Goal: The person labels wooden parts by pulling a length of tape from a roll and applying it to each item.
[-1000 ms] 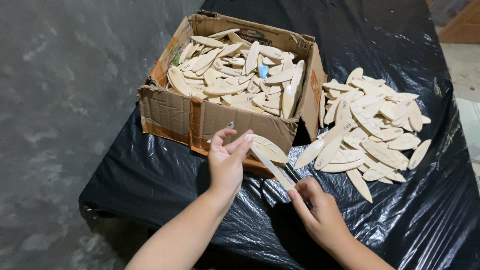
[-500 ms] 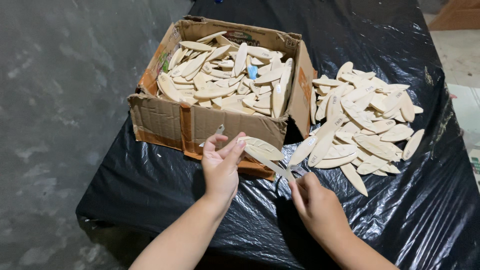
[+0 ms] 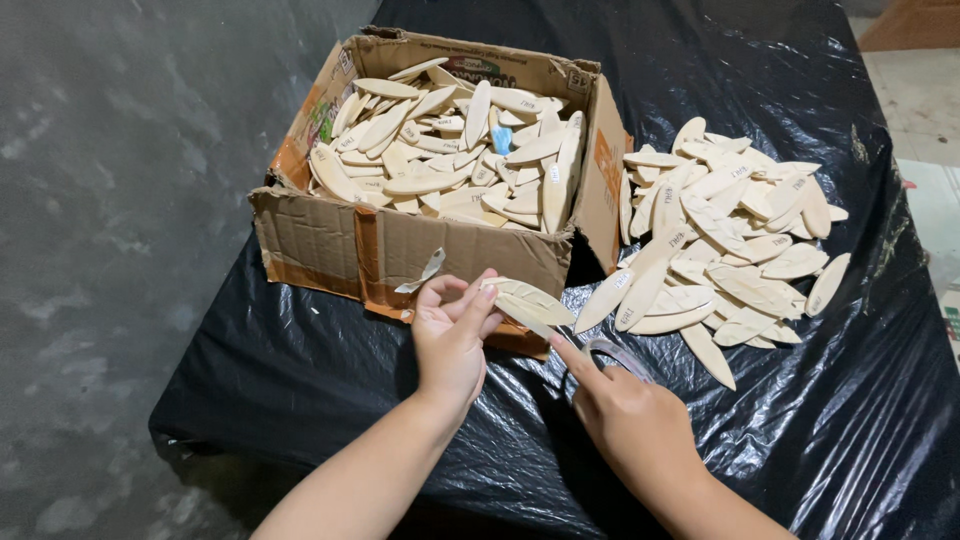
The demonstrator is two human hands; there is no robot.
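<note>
Holding leaf-shaped wooden pieces in left hand | right hand pinching strip | cardboard box heaped full

Cardboard box on plastic sheet, full of wooden biscuits. Loose biscuit pile right of box. Left hand, right hand before box, biscuit stack between them.

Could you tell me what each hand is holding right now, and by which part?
The left hand pinches a small stack of wooden leaf-shaped pieces by its near end; the right hand touches its underside.
</note>
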